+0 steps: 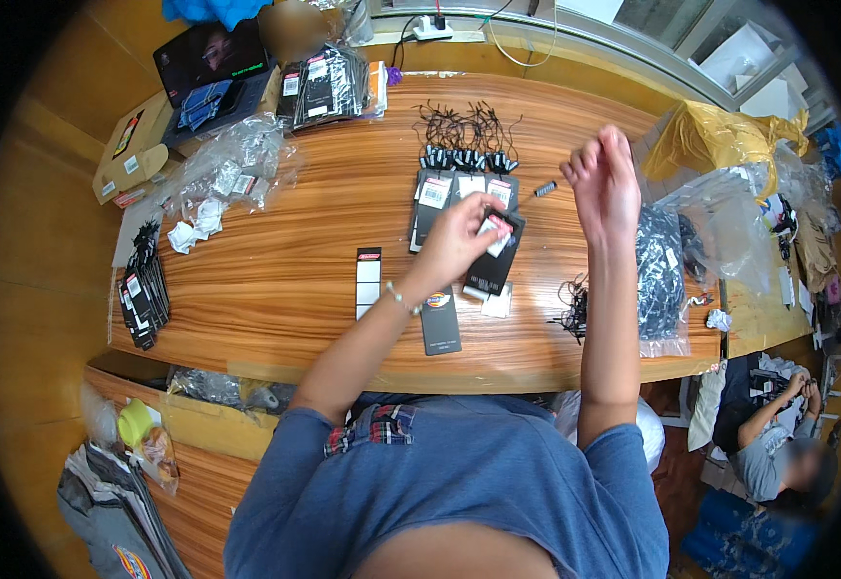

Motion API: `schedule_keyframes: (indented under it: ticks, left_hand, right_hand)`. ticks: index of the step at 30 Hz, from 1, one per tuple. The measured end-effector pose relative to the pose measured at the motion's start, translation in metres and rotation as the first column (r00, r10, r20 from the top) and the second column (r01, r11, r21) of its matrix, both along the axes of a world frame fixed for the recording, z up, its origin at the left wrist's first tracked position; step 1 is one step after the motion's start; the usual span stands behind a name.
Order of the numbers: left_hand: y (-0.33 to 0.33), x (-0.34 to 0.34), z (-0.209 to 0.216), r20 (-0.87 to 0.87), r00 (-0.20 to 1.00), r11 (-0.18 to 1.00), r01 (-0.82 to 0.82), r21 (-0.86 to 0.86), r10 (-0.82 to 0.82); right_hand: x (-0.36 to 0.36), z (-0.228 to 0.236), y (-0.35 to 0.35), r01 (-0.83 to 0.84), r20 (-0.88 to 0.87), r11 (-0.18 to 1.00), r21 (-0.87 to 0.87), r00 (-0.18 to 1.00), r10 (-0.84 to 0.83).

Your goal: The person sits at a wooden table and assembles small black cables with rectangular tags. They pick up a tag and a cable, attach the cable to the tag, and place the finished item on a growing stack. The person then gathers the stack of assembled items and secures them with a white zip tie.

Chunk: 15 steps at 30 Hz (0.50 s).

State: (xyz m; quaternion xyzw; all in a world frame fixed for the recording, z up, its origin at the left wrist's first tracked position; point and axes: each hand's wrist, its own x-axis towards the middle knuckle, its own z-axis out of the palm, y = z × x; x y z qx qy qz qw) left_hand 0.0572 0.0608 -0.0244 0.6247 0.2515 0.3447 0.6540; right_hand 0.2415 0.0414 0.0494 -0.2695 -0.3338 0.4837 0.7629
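My left hand point(467, 237) pinches a black hang tag point(500, 262) with a white sticker on it, tilted over the table. My right hand point(602, 179) is raised to the right of it, fingers curled in; anything in them is too small to make out. A small dark plastic piece point(545, 188) shows between the two hands. Behind my left hand lie rows of black tags point(428, 214) with white labels, their black cords point(464, 124) spread toward the far side. Nearer me are a grey tag point(442, 328), partly under my left wrist, and a dark strip with white panels point(368, 282).
Stacked tags point(146, 297) stand at the left edge, with crumpled plastic bags point(237, 164) behind. At the back are packaged tags point(329, 89) and a laptop point(210, 63). Black cords point(572, 307) and a plastic-wrapped dark bundle point(661, 275) flank my right forearm. Another person point(778, 434) sits at lower right.
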Motion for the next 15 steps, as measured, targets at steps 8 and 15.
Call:
schedule_keyframes:
  ticks: [8,15]
  left_hand:
    - [0.056,0.033,-0.013,-0.161,0.973,0.975,-0.134,0.179,0.163]
    - [0.063,0.029,-0.017,-0.272,0.787,0.549,-0.099,0.83,0.553]
  right_hand:
    - [0.022,0.008,0.086,0.024,0.141,0.993,-0.111,0.99,-0.008]
    - [0.018,-0.024,0.13,0.061,0.321,0.949,-0.308,0.946,0.043]
